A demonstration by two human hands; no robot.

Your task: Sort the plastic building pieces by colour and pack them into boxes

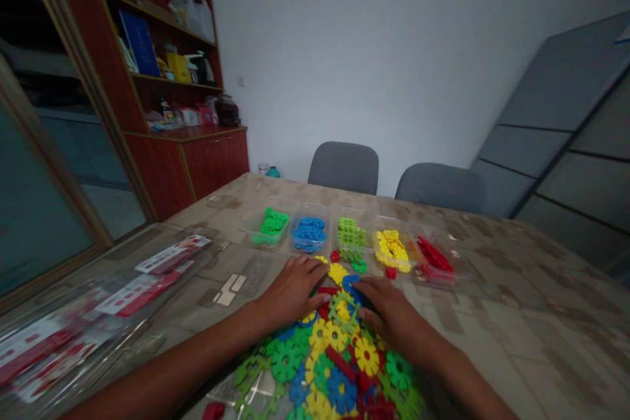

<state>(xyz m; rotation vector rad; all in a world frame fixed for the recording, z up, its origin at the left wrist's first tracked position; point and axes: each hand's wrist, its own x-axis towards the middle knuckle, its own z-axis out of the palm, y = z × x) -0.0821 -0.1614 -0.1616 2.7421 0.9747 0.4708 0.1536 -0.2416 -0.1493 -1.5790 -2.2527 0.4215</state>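
Fig. 1. Two hands at a heap of coloured toy cogs (335, 354), which lies on the desk (516, 315) at its near edge, straight in front of the person. Beyond the heap stands a row of clear boxes, each holding one colour: a green box (251, 228), a blue box (310, 210), a light-green box (361, 216), a yellow box (399, 223) and a red box (455, 269).

The left hand (295, 289) lies palm down on the far left edge of the heap, fingers spread and released, gripping nothing that shows. The right hand (394, 315) rests palm down on the far right edge, its fingertips curled at a blue cog (350, 283); whether they pinch it cannot be told. A loose yellow cog (337, 272) lies between the two hands, and a few stray pieces (359, 267) lie just before the boxes.

Judgement: many cogs look meshed tooth to tooth, so a piece is best lifted by its rim while the other hand steadies the heap. Each box stands close to its neighbour, so a low, straight drop over the matching colour should keep pieces from bouncing across.
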